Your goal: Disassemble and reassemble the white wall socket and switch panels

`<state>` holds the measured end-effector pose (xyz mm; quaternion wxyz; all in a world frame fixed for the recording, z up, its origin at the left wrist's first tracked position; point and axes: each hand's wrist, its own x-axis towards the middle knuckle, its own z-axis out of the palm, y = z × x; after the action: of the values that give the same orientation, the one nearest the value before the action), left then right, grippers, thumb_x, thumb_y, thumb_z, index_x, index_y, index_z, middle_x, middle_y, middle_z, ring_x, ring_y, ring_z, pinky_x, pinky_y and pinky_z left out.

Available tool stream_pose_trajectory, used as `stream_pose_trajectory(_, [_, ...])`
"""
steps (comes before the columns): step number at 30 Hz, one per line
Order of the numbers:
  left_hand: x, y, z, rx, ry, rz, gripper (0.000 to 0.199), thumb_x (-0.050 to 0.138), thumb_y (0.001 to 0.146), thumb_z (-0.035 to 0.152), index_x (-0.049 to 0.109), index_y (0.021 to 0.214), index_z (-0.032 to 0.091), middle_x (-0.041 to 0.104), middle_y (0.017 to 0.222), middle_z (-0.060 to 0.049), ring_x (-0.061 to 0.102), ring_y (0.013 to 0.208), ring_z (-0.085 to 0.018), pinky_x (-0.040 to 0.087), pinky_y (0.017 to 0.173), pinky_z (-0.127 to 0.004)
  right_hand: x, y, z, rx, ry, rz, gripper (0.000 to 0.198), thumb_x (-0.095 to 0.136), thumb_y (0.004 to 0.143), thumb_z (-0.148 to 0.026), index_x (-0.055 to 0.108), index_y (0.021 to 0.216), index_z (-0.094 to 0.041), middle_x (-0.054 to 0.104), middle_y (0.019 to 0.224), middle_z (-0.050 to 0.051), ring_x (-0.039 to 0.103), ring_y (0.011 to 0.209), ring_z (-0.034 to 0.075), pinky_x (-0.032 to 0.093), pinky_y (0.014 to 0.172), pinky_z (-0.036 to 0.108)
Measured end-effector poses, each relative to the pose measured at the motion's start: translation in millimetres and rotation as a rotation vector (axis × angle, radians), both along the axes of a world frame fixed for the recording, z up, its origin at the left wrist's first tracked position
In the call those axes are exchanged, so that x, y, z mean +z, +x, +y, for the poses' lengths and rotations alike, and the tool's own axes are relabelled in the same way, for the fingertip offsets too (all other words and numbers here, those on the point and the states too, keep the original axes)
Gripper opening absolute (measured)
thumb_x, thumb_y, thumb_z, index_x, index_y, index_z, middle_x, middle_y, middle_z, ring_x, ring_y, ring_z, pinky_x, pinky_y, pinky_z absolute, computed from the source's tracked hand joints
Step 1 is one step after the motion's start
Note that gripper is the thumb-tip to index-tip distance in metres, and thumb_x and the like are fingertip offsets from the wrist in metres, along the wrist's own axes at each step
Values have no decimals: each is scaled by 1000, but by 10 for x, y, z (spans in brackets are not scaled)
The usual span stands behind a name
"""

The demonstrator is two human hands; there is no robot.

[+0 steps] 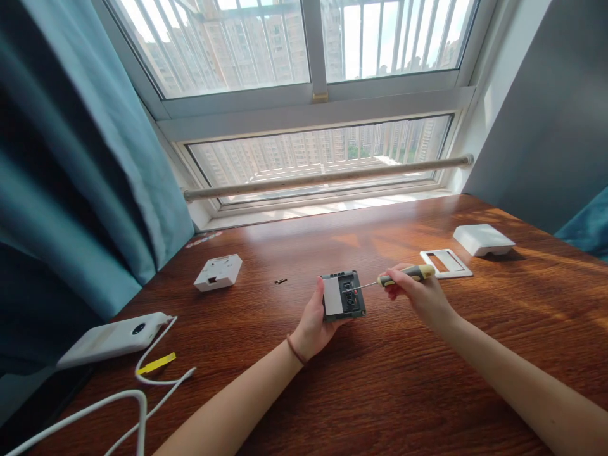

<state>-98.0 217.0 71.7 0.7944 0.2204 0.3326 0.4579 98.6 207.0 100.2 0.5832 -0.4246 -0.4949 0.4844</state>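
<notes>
Near the middle of the wooden table, my left hand (313, 323) grips a dark wall switch module (354, 305) with a white panel on its left part. My thumb lies along its left edge. My right hand (420, 292) is closed around a screwdriver (406, 275) with a yellow and grey handle. The thin shaft points left, and its tip is at the module's dark inner part; whether it sits in a screw I cannot tell. Right of the screwdriver lies a white rectangular frame (458, 273). Several small screws (280, 281) lie left of the module.
A white box (482, 239) stands at the right rear, a white mounting box (218, 272) at the left. A white phone (114, 339) with a cable (156, 382) and a yellow strip (159, 363) occupy the left front. Blue curtain (95, 158) hangs left; the window (323, 145) is behind.
</notes>
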Motion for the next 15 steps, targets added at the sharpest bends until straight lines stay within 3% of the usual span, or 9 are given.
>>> stream_pose_trajectory(5, [-19,0,-6,40,30,12,50,41,85,50,59,108,10,67,99,-14,65,84,-24,54,73,-40,23,-110,-157,-71,70,-238,20,65,74,-33,66,66,-15,63,57,2,57,54,14,45,52,26])
stream_pose_trajectory(11, [4,1,-15,11,30,-8,51,37,86,51,60,105,10,68,92,-13,66,76,-22,55,68,-36,-157,-250,-147,-93,-74,269,18,67,72,-32,65,63,-17,64,59,1,55,49,13,46,47,26])
stream_pose_trajectory(15, [2,31,-26,-2,9,35,53,39,85,53,59,106,9,68,94,-15,66,77,-23,55,67,-37,-256,-338,-158,-52,-90,331,14,68,71,-29,66,64,-17,65,61,2,56,52,13,47,49,25])
